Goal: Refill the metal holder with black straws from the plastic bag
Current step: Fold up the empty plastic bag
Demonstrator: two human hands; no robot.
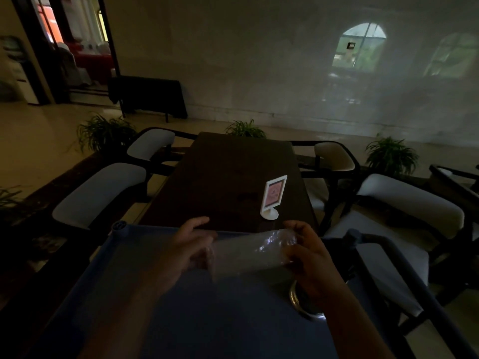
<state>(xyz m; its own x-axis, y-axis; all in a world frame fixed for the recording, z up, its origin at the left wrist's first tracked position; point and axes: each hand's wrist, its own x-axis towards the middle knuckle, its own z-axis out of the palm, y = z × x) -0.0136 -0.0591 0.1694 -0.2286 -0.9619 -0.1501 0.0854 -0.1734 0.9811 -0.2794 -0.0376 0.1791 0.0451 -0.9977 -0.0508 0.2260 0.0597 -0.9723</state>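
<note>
A clear plastic bag [248, 252] is stretched sideways between my two hands above a blue cart top [207, 320]. My left hand [189, 244] grips its left end and my right hand [308, 257] grips its right end. The bag is blurred in the dim light and I cannot make out straws inside it. The round metal holder [298, 301] stands on the cart under my right wrist, and only its shiny rim shows.
Past the cart stands a dark wooden table [228, 182] with a white sign stand [272, 200] near its close right corner. White-cushioned chairs [98, 193] flank the table on both sides. Potted plants [106, 130] line the floor behind.
</note>
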